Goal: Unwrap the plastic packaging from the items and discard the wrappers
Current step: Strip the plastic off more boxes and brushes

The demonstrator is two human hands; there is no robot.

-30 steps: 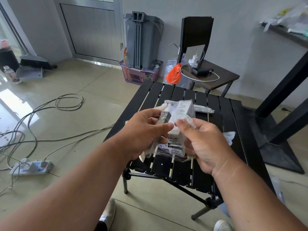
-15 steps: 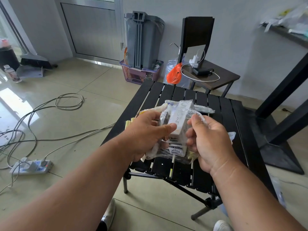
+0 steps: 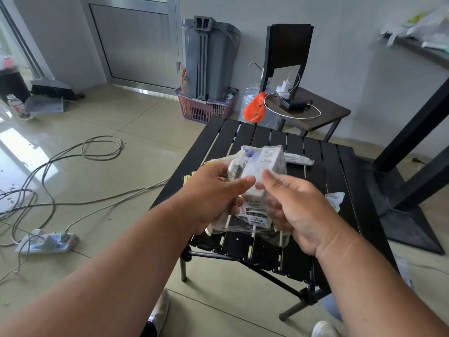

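Both hands hold a white printed box (image 3: 266,173) wrapped in clear plastic film (image 3: 245,227) above the black slatted table (image 3: 340,166). My left hand (image 3: 213,193) grips the package from the left, thumb across its front. My right hand (image 3: 296,205) pinches the film on the right side, fingers curled round it. A small dark item in plastic (image 3: 234,170) shows by my left fingers. More wrapped white items (image 3: 297,158) lie on the table behind. A crumpled piece of clear plastic (image 3: 336,199) sits past my right hand.
A grey bin (image 3: 209,57) stands in a purple basket (image 3: 201,108) against the far wall. A dark chair (image 3: 306,110) holds chargers and an orange bag (image 3: 254,109). Cables and a power strip (image 3: 46,243) lie on the floor at left. A large table base (image 3: 408,190) stands to the right.
The package has tilted slightly and my right hand has shifted its grip lower along the film on the right side. My left hand stays on the package.
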